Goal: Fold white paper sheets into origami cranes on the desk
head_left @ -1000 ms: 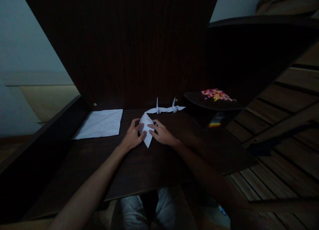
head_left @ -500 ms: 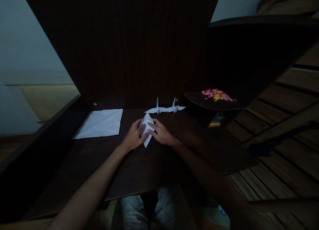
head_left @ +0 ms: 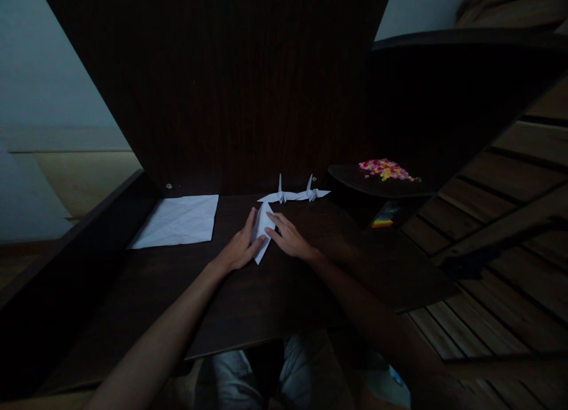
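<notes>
A white folded paper, long and kite-shaped with pointed ends, lies on the dark desk between my hands. My left hand holds it along its left edge, fingers straight and together, thumb over the lower part. From the other side, my right hand grips the right edge, with thumb and fingertips on the upper face. Just beyond the paper's top point sit two white origami cranes, their wings in one line.
A creased white sheet lies flat at the desk's left, by the raised side board. On a low corner shelf at right is a heap of small pink, red and yellow pieces. A dark panel rises behind.
The left fingers have straightened along the paper's left edge, and its left side now looks tilted up or folded over, so the paper shows narrower. Cranes and sheet stay put.
</notes>
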A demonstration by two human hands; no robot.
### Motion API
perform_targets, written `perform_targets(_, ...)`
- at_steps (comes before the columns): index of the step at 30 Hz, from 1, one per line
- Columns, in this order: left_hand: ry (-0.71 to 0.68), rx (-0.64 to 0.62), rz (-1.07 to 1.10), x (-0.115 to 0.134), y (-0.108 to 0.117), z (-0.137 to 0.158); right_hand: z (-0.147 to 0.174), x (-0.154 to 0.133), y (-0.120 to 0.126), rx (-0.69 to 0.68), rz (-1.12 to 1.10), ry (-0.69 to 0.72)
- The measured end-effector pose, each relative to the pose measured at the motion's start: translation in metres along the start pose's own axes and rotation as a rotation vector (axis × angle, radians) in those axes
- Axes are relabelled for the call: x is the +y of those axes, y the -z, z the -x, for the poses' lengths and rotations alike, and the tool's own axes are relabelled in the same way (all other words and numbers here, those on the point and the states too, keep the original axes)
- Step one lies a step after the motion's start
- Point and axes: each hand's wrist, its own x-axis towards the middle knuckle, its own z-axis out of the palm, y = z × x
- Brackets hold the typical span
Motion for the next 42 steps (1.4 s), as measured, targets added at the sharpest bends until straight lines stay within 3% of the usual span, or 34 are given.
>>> perform_targets(9, 0.114, 0.071, 0.107, 0.002, 0.01, -0.003, -0.002, 0.007, -0.003, 0.016, -0.052, -0.009)
perform_targets(22, -0.022, 0.071, -0.058, -0.016, 0.007, -0.003, -0.001, 0.004, -0.001, 0.013, -0.038, 0.006)
perform_targets(28, -0.063, -0.003, -0.223, -0.024, 0.004, -0.004, 0.0, 0.004, 0.0, -0.001, -0.044, 0.031)
perform_targets(42, -0.059, -0.197, -0.379, -0.019, 0.011, 0.001, 0.002, 0.003, 0.001, -0.043, -0.03, 0.074)
